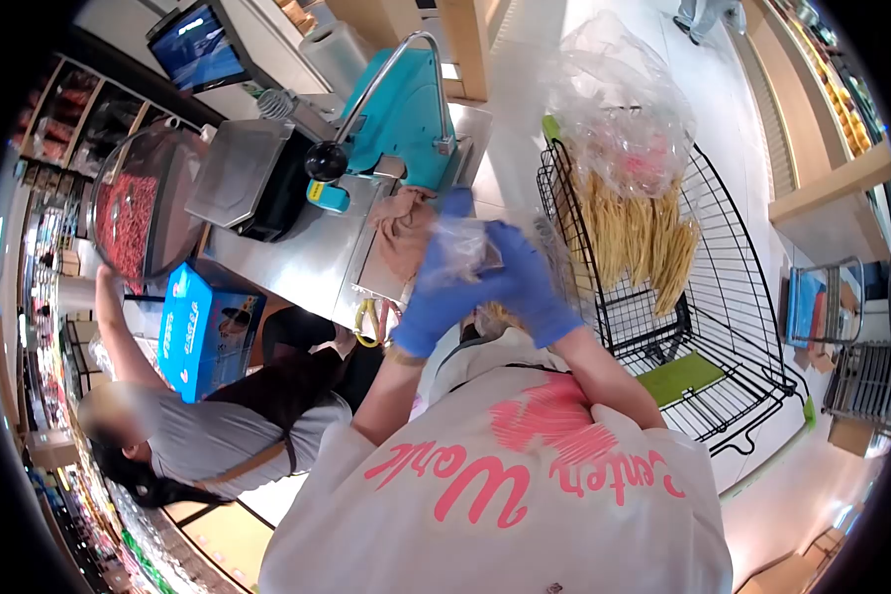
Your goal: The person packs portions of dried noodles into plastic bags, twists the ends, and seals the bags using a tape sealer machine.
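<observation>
Both my hands wear blue gloves and meet in front of my chest, somewhat blurred. My left hand point(436, 309) and my right hand point(527, 287) are closed on a crumpled piece of clear plastic point(462, 245), which looks like a bag; its contents I cannot make out. Just beyond them, on the metal counter point(257, 265), lies a brownish-pink cloth point(403, 230). Behind the cloth stands a teal machine point(396, 114) with a bent metal lever and a black knob. Yellow-handled scissors point(369, 322) are at the counter's near edge, left of my left hand.
To the right, a black wire cart point(728, 287) carries long yellowish sticks point(629, 233) and clear plastic bags point(619, 89). A co-worker point(238, 431) stands at left, beside a blue box point(203, 332) and a bin of red pieces point(129, 223). A scale point(238, 173) and screen point(198, 48) stand behind.
</observation>
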`<state>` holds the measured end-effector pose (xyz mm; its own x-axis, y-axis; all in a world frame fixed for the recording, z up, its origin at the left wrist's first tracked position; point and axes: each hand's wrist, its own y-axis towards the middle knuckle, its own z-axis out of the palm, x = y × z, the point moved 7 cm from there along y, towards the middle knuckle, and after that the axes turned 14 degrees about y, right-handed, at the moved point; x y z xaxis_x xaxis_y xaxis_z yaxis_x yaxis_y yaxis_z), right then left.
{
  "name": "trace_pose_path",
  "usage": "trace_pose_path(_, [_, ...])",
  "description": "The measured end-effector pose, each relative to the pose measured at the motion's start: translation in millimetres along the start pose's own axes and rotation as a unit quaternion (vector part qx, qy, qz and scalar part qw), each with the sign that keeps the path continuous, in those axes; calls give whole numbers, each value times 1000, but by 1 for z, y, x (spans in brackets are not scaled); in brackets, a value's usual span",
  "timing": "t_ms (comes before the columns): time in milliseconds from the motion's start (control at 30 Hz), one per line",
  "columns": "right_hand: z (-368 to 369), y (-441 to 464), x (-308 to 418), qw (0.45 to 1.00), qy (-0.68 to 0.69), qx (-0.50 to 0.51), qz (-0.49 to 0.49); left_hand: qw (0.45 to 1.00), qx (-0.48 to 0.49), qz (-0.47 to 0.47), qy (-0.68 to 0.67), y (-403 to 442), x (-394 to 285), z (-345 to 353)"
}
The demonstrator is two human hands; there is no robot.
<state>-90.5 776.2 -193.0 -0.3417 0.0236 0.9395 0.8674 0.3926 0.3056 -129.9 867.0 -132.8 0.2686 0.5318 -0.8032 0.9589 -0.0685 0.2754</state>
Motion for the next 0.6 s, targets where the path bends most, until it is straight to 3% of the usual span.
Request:
trace_pose_path(33, [23, -1, -1, 997, -60, 57, -2, 1000, -7, 3, 6, 8, -2, -3])
trace_pose_path(67, [29, -8, 8, 943, 299, 86, 119, 997, -13, -21, -77, 17, -2, -7])
trace_pose_path(100, [34, -17, 18, 761, 601, 31, 245, 990, -72, -19, -116, 23, -12, -14])
trace_pose_path(133, [15, -11, 39, 919, 362, 48, 152, 980, -130, -13, -152, 29, -23, -21])
trace_pose_path(167, [-1, -5, 67, 994, 90, 54, 44, 981, -131, -6, -143, 35, -39, -32])
trace_pose_path(200, [-13, 3, 98, 955, 281, 95, -28, 973, -93, -27, -208, 40, -52, -40])
trace_pose_path(233, [-19, 3, 100, 952, 287, 97, -35, 959, -57, -52, -272, 42, -67, -47])
trace_pose_path(300, [-17, 4, 97, 915, 369, 164, -11, 968, -50, -46, -243, 58, -97, -66])
trace_pose_path(367, [-13, 10, 101, 897, 401, 188, -8, 897, 123, -24, -423, 68, -139, -65])
trace_pose_path(433, [-24, 18, 132, 945, 291, 132, -68, 887, 156, 23, -434, 76, -177, -81])
trace_pose_path(467, [-30, 14, 143, 974, 165, 31, -154, 905, 118, 50, -406, 79, -191, -93])
trace_pose_path(500, [-26, 7, 158, 972, 168, 34, -159, 907, 116, 52, -400, 79, -204, -99])
trace_pose_path(567, [-36, -10, 197, 984, -1, -49, -172, 979, 0, 76, -187, 80, -222, -124])
trace_pose_path(600, [-41, -19, 218, 973, 13, 25, -229, 985, -11, 80, -155, 78, -228, -132])
